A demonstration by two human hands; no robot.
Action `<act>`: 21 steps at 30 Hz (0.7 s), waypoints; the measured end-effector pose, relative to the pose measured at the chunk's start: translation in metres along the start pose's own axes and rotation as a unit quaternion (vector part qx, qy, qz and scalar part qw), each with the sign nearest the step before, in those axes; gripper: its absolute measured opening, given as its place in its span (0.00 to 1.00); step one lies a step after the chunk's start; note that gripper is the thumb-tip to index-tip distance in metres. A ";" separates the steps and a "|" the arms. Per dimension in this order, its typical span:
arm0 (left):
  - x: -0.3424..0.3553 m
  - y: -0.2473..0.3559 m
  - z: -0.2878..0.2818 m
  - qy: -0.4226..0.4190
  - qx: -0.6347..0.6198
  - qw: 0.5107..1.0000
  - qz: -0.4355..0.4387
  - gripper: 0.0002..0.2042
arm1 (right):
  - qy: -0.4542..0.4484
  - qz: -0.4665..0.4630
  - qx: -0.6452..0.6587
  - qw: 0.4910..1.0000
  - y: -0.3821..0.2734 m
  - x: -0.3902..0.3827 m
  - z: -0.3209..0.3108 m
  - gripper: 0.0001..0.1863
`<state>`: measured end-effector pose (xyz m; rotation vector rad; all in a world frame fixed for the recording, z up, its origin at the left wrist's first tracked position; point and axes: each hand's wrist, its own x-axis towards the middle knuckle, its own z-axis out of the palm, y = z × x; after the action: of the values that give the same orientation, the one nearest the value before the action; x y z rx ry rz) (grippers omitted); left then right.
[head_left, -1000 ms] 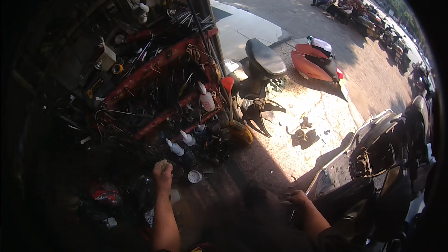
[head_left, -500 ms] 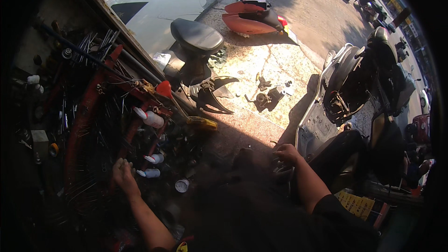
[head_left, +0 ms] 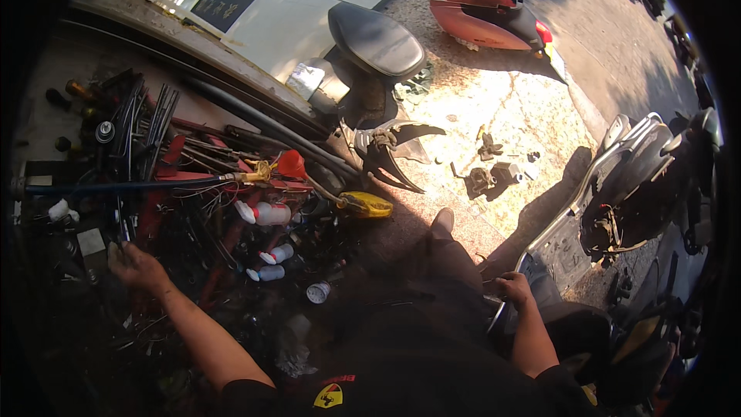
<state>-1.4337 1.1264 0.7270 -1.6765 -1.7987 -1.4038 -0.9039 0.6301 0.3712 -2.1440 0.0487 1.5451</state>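
My left hand (head_left: 137, 269) reaches over the dark tool clutter on the left. Its fingers look partly stretched out, with nothing visible in them. Beside the fingertips are a small pale box (head_left: 91, 242) and some shiny metal tools (head_left: 122, 220). My right hand (head_left: 512, 288) is closed near my right knee, by the scooter's edge. Whatever it may hold is too small and shaded to make out. White bottles with red parts (head_left: 272, 214) and smaller white bottles (head_left: 272, 272) lie among the tools, near a round gauge-like piece (head_left: 318, 292).
A partly stripped scooter (head_left: 571, 239) stands on the right. On the sunlit ground lie small metal parts (head_left: 482, 177), a black seat (head_left: 377, 40) and red body panels (head_left: 482, 25). A red funnel (head_left: 291, 164) and a yellow object (head_left: 366, 204) sit at the clutter's edge.
The view has swung left. My left hand has moved farther left and deeper into the clutter, away from the white bottles. My right hand remains closed beside the scooter.
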 end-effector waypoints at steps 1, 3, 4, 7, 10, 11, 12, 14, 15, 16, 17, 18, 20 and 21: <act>0.008 -0.003 0.005 -0.008 0.019 1.000 -0.004 0.20 | -0.019 0.003 0.010 1.000 -0.029 0.012 -0.016 0.17; 0.025 -0.014 0.014 -0.021 0.088 0.995 -0.030 0.19 | -0.015 -0.035 -0.017 0.999 -0.081 0.041 -0.037 0.16; 0.036 -0.021 0.018 -0.024 0.063 0.997 -0.025 0.19 | -0.007 -0.090 -0.052 0.995 -0.105 0.056 -0.042 0.16; 0.054 -0.047 0.030 -0.039 0.103 0.994 -0.021 0.17 | -0.021 -0.101 -0.142 0.984 -0.173 0.101 -0.048 0.20; 0.065 -0.068 0.036 -0.088 0.129 0.987 -0.031 0.16 | -0.049 -0.109 -0.177 0.977 -0.232 0.133 -0.028 0.24; 0.067 -0.073 0.038 -0.078 0.168 0.983 0.013 0.16 | -0.059 -0.115 -0.167 0.978 -0.250 0.141 -0.017 0.24; 0.067 -0.077 0.040 -0.076 0.209 0.974 0.038 0.16 | -0.070 -0.145 -0.180 0.970 -0.266 0.148 -0.003 0.24; 0.064 -0.082 0.047 -0.067 0.219 0.973 0.039 0.15 | -0.092 -0.192 -0.194 0.958 -0.294 0.159 0.028 0.22; 0.061 -0.083 0.051 -0.052 0.203 0.978 0.007 0.15 | -0.128 -0.201 -0.187 0.953 -0.308 0.163 0.045 0.21; 0.060 -0.084 0.055 -0.032 0.174 0.984 -0.006 0.15 | -0.131 -0.258 -0.262 0.921 -0.321 0.167 0.067 0.22; 0.058 -0.086 0.059 -0.023 0.135 0.991 -0.013 0.15 | -0.127 -0.274 -0.332 0.894 -0.334 0.168 0.090 0.22; 0.057 -0.086 0.057 -0.024 0.177 0.984 -0.017 0.14 | -0.148 -0.317 -0.322 0.880 -0.348 0.167 0.112 0.23; 0.058 -0.088 0.056 -0.051 0.145 0.988 -0.008 0.14 | -0.183 -0.319 -0.337 0.867 -0.384 0.161 0.176 0.24; 0.057 -0.089 0.054 -0.058 0.139 0.989 -0.011 0.14 | -0.224 -0.328 -0.340 0.852 -0.405 0.157 0.209 0.24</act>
<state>-1.5079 1.2174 0.7069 -1.6238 -1.9750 -1.0245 -0.9076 1.1107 0.3299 -1.8352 -1.4229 1.6937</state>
